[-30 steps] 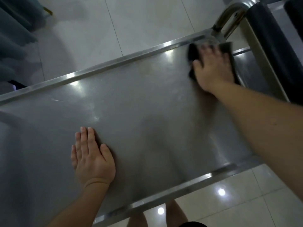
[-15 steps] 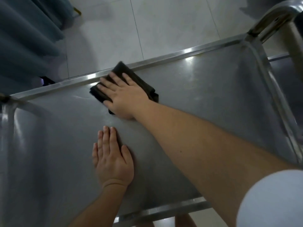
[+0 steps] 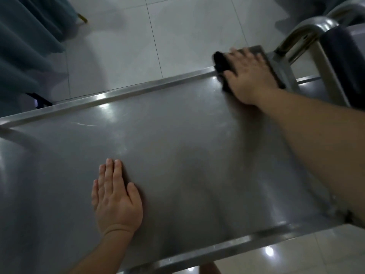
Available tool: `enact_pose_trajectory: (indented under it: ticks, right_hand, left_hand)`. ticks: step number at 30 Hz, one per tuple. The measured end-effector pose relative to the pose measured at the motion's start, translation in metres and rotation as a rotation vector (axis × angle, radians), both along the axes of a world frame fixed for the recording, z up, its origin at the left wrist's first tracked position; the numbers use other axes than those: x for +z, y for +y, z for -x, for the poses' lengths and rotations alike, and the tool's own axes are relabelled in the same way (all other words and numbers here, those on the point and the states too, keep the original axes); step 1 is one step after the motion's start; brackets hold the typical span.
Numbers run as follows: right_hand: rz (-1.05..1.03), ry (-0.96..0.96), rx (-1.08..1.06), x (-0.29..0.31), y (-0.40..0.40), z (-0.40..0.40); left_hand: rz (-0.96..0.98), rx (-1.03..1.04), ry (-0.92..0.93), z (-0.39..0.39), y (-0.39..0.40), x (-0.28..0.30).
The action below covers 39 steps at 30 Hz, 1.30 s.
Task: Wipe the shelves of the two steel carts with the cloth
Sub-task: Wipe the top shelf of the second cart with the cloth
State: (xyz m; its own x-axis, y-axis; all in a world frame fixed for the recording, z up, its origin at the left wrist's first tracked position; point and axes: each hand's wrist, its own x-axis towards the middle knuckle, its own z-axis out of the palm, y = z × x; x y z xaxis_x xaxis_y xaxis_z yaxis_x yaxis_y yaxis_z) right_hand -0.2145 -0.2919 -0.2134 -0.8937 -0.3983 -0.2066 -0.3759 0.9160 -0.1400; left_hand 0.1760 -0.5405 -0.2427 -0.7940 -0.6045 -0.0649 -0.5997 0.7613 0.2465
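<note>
Head view only: we press our right hand (image 3: pixel 249 76) flat, fingers spread, onto the dark cloth (image 3: pixel 222 63) at the top shelf's (image 3: pixel 177 155) far right corner, beside the handle post (image 3: pixel 296 42). The hand pins the cloth rather than gripping it, probably so the palm's weight does the scrubbing. Our left hand (image 3: pixel 116 196) lies open and empty near the front rim, likely steadying the cart. Folded, the cloth runs longways along the far rim (image 3: pixel 122 90), overhanging it slightly.
</note>
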Motion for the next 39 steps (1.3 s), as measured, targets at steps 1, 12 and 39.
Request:
enact_pose_trajectory:
  ticks: [1,12,39]
  right_hand:
    - [-0.002,0.004,-0.061,0.001,0.02,0.007]
    - [-0.018,-0.036,-0.212,0.006,0.093,-0.074]
    - [-0.003,-0.051,0.022,-0.007,0.095,-0.164]
  left_hand:
    - [0.0,0.0,0.002,0.0,0.0,0.0]
    - [-0.005,-0.005,0.021,0.0,-0.002,-0.001]
    - [0.002,-0.016,0.026,-0.002,-0.003,-0.003]
